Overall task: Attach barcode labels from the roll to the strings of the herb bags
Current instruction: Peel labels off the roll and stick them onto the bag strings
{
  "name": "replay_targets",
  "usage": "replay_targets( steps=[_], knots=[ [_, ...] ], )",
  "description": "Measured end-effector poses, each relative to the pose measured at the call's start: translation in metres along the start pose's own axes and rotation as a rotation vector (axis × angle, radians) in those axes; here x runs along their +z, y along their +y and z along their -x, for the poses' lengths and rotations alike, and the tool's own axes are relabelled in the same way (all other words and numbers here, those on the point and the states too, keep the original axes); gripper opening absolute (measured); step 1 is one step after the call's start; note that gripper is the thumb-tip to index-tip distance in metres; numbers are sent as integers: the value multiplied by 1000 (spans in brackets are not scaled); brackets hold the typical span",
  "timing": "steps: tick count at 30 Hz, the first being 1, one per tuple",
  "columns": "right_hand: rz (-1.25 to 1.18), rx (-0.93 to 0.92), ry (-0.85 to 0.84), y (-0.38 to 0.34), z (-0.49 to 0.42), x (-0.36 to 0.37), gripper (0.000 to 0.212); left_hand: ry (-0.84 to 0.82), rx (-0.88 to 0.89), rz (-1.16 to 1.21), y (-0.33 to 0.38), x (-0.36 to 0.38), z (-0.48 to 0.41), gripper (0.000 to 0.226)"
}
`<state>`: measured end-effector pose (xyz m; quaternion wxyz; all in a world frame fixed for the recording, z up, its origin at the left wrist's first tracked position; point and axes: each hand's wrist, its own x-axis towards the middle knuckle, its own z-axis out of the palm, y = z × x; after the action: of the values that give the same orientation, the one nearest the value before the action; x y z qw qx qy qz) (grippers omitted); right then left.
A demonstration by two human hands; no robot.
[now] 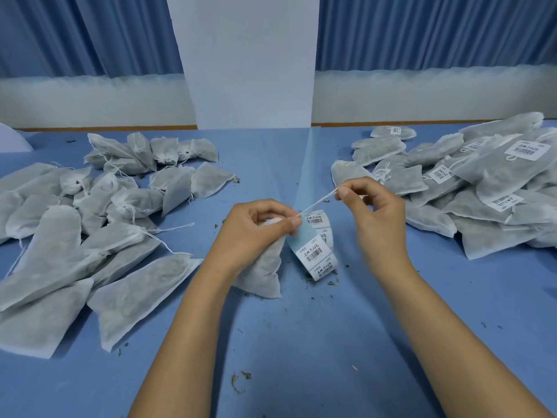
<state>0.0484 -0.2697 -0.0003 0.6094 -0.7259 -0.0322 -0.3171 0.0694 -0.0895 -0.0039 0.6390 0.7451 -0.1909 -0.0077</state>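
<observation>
String [318, 203] taut, btwn fingers [291, 224], bag [265, 273] below

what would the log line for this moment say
step: string taut | left hand: grips bag neck | right hand: pinches string end | label roll: lying under string | label: not yet on string

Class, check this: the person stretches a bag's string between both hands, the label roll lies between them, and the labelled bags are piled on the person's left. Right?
Wrong side. The head view shows the labelled bags piled on the person's right; the left pile is unlabelled. The string, left hand, right hand and label roll are as stated.
</observation>
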Motion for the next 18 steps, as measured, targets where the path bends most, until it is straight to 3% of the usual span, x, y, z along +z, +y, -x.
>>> replay_targets(
  steps=[3, 7, 9, 12, 14, 16, 18],
  knots=[
    [-55, 140, 34, 4, -2, 1, 21, -117, -82, -110, -1, -6, 2, 3],
    [-59, 194, 133, 6, -2, 3, 22, 0, -227, -169, -6, -11, 0, 10],
    [18, 66, 138, 3, 5, 10, 18, 131, -240, -235, -11, -5, -3, 13],
    [260, -376, 43, -3, 19, 22, 12, 326, -221, -278, -15, 1, -7, 18],
    [409, -623, -89, -3, 24, 28, 13, 397, -248, -187, -15, -1, -8, 18],
    [489, -712, -207, -1, 28, 32, 11, 443, -299, -44, -15, -5, -10, 18],
    [508, -642, -281, 0, 30, 35, 8, 459, -329, 118, -13, -7, -10, 19]
  ],
)
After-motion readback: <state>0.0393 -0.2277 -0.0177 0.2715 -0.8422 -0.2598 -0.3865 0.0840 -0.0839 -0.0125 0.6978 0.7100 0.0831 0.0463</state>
